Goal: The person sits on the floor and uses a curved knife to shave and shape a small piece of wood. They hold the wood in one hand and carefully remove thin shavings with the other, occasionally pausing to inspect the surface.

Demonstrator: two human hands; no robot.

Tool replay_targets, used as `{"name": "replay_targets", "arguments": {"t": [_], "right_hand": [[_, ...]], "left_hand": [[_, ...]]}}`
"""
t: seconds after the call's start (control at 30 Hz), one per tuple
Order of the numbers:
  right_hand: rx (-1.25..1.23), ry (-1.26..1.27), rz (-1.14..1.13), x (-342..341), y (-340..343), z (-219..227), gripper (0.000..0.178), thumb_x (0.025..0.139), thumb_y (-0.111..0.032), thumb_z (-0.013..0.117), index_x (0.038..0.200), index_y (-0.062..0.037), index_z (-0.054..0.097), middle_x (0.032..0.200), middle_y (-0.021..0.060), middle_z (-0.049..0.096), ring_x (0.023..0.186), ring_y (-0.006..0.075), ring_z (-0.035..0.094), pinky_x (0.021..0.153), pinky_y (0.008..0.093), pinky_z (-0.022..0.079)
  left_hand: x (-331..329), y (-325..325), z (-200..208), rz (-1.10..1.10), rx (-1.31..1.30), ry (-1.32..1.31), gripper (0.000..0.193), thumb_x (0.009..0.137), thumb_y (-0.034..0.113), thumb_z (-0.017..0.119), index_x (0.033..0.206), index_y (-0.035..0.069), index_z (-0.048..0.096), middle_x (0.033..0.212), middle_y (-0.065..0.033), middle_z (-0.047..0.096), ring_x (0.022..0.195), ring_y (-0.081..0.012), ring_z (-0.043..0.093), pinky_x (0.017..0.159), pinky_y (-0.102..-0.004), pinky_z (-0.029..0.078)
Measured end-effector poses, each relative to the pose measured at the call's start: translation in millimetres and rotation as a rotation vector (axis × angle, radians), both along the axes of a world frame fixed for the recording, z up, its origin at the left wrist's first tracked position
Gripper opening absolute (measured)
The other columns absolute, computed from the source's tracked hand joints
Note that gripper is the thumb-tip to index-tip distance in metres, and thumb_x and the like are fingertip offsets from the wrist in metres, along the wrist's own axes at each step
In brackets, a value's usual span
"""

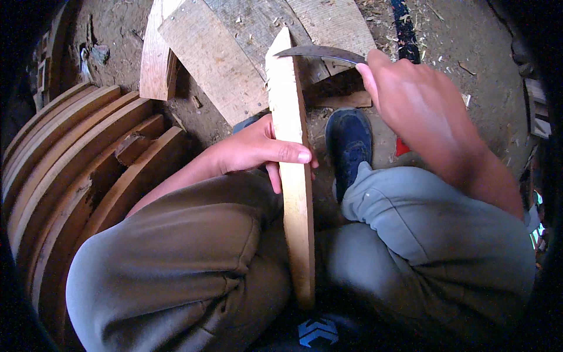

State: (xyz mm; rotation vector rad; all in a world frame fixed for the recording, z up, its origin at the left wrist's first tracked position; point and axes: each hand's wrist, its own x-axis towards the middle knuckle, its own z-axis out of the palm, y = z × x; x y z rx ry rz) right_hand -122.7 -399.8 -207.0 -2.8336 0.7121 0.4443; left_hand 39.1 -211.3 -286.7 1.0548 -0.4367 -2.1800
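A long pale wooden stake (296,199) stands out from between my thighs, its tapered, rough-cut end pointing away from me. My left hand (272,149) is wrapped round its middle, thumb lying across the top face. In my right hand (413,97) is a sickle (322,53) with a dark curved blade; the fist hides its handle. The blade's tip reaches the stake near the pointed end, at its upper part. Small cut marks show along the stake's left edge there.
Flat boards (214,56) lie on the dirt floor beyond the stake, sprinkled with wood chips. To the left, several curved wooden pieces (76,158) stand in a row. My dark shoe (349,144) rests beside the stake, near a red scrap (402,146).
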Motion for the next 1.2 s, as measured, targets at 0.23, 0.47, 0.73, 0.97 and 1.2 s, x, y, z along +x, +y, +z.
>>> {"name": "replay_targets", "arguments": {"t": [0.23,0.47,0.73,0.97,1.2], "right_hand": [[0.000,-0.043,-0.013,0.8,2.9,-8.2,0.029,0.097,-0.029,0.045,0.085,-0.0044,0.054,0.059,0.0181,0.061,0.056,0.0366,0.063,0.050,0.0465,0.050],[-0.024,-0.100,-0.001,-1.2,6.6,-25.2,0.029,0.097,-0.029,0.046,0.083,-0.0048,0.051,0.057,0.0171,0.060,0.054,0.0343,0.063,0.047,0.0440,0.050],[-0.068,-0.151,-0.039,3.2,7.8,-35.9,0.027,0.096,-0.028,0.049,0.081,-0.0058,0.051,0.057,0.0149,0.060,0.053,0.0313,0.063,0.046,0.0407,0.051],[-0.062,-0.197,0.002,28.7,-5.4,-47.5,0.027,0.096,-0.029,0.048,0.084,-0.0053,0.055,0.062,0.0160,0.062,0.057,0.0312,0.065,0.048,0.0411,0.052],[0.142,-0.093,0.051,6.3,-16.5,-13.7,0.029,0.096,-0.028,0.046,0.087,-0.0032,0.057,0.069,0.0204,0.063,0.068,0.0382,0.064,0.061,0.0478,0.051]], "left_hand": [[4.6,-2.0,5.9,-0.030,0.003,-0.006,0.039,0.082,0.031,0.070,0.102,-0.002,0.063,0.094,-0.0129,0.068,0.079,-0.0224,0.069,0.050,-0.0337,0.058],[6.6,-0.6,1.8,-0.066,0.047,0.036,0.044,0.081,0.033,0.071,0.106,-0.003,0.061,0.100,-0.0149,0.067,0.084,-0.0252,0.068,0.051,-0.0361,0.059],[6.1,-2.8,3.9,-0.045,0.075,0.047,0.045,0.081,0.033,0.071,0.106,-0.003,0.060,0.099,-0.0164,0.067,0.086,-0.0274,0.068,0.052,-0.0373,0.059],[2.4,-2.5,6.4,-0.036,0.069,0.023,0.043,0.081,0.031,0.072,0.105,-0.003,0.061,0.098,-0.0165,0.067,0.083,-0.0269,0.068,0.052,-0.0365,0.059],[0.4,0.5,0.4,-0.007,0.031,0.039,0.041,0.081,0.029,0.072,0.105,-0.003,0.062,0.096,-0.0152,0.067,0.079,-0.0244,0.069,0.051,-0.0351,0.059]]}}
